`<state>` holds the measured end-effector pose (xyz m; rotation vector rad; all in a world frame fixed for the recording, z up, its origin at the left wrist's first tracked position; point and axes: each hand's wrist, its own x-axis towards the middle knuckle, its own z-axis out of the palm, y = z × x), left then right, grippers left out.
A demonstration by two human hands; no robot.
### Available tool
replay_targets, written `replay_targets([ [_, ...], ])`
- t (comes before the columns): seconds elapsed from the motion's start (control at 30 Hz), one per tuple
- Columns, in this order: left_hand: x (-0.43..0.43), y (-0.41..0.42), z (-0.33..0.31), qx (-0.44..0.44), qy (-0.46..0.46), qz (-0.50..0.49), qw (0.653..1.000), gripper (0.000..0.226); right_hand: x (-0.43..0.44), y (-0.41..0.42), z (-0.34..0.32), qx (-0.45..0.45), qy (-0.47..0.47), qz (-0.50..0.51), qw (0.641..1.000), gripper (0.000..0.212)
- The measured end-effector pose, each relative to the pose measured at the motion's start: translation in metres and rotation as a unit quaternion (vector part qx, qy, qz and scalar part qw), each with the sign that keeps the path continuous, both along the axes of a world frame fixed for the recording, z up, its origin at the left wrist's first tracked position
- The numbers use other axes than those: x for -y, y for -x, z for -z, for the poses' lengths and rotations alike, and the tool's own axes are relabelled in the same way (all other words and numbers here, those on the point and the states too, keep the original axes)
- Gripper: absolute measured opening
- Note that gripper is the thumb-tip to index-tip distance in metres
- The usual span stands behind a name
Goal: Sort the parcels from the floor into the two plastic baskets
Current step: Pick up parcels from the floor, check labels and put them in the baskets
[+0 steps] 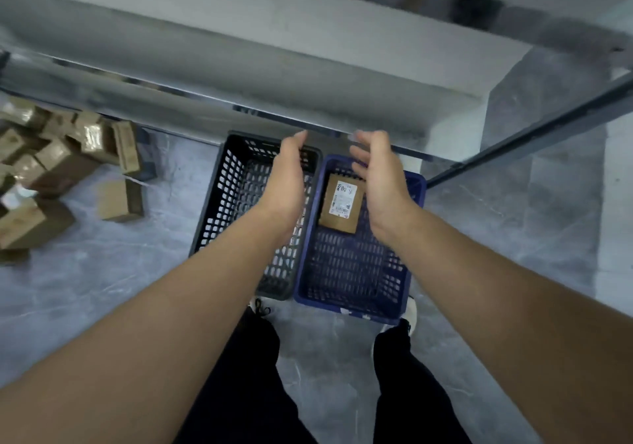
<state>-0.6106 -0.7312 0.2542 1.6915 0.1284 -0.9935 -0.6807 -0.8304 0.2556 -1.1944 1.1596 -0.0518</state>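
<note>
One brown parcel [340, 204] with a white label lies flat in the blue basket [356, 303], just below the right hand's fingertips and toward the basket's far end. The right hand [380, 183] hovers above it, fingers loose and spread, gripping nothing. The left hand [287, 176] hangs over the black basket [219, 204], palm turned inward, fingers relaxed and empty. Both baskets sit side by side, touching. Well off beyond the left hand, a heap of parcels [51, 166] waits on the grey floor [102, 289].
</note>
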Motion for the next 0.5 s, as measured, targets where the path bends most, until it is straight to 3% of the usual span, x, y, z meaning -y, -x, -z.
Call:
replay_targets([
  [0.17, -0.026, -0.029, -0.102, 0.046, 0.055, 0.028, 0.997, 0.056, -0.027, -0.019, -0.109, 0.057, 0.059, -0.022, 0.996, 0.043],
  [0.5, -0.077, -0.064, -0.27, 0.132, 0.126, -0.01, 0.983, 0.045, -0.073, -0.051, -0.286, 0.185, 0.143, 0.015, 0.972, 0.067],
])
